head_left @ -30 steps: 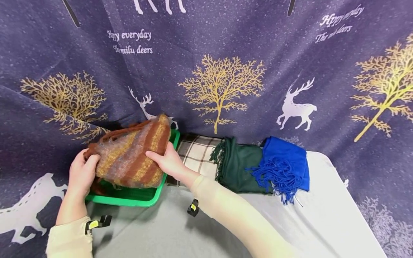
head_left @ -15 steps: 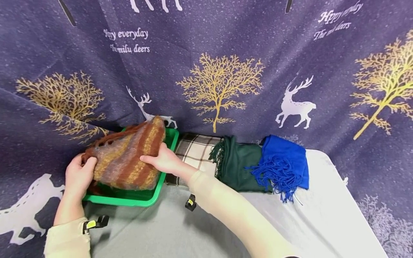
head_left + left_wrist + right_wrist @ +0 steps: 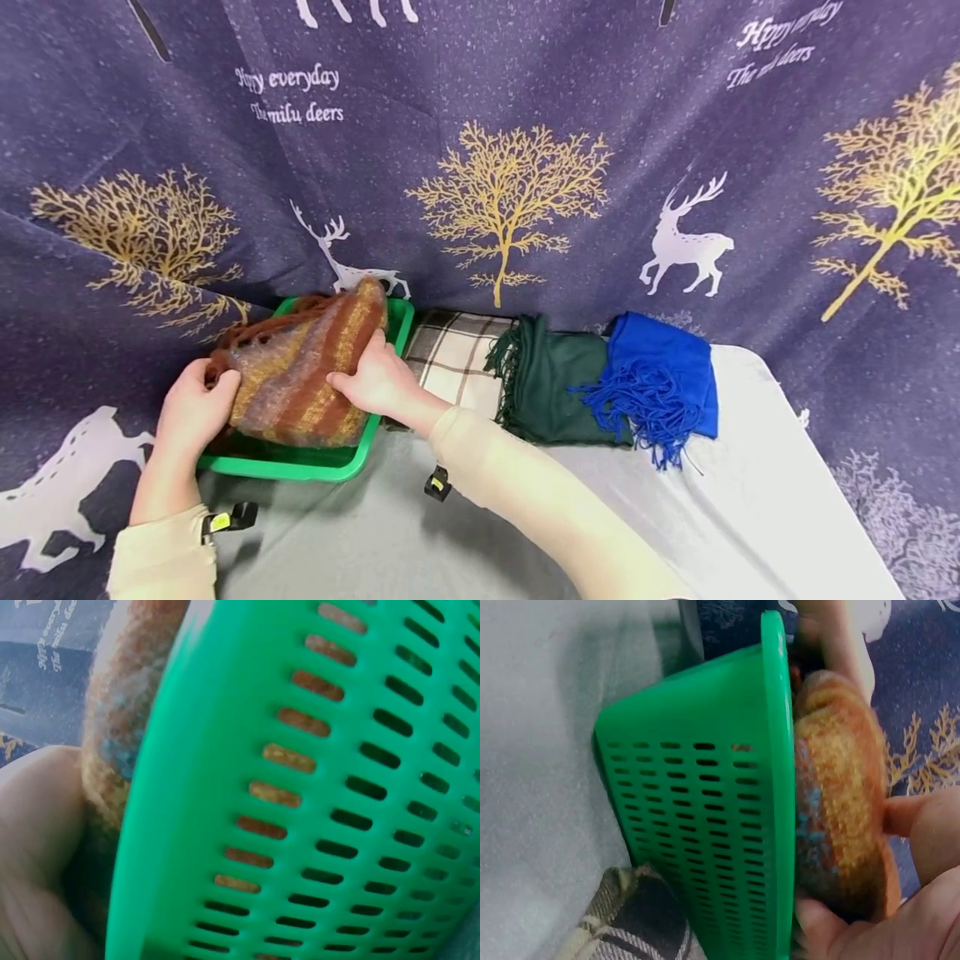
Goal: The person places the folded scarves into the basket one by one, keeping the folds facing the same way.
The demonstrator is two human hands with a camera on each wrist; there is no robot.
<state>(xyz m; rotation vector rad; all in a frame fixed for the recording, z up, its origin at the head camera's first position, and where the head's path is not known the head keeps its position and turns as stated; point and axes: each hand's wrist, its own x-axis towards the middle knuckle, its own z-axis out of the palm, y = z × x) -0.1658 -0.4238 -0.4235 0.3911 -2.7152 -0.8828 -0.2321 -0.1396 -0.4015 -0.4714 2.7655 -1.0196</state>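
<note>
Slanting toward the upper right, partly inside the green basket [image 3: 300, 472], the striped scarf [image 3: 296, 379] lies between left hand [image 3: 197, 408] and right hand [image 3: 381, 379], each grip clasping one side.

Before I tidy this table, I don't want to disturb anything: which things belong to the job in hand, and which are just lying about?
Seemingly in the job:
striped cloth, held by the left hand and right hand
green basket, beneath it

Apparently just lying about, untouched:
plaid cloth
dark green fringed cloth
blue fringed cloth
</note>
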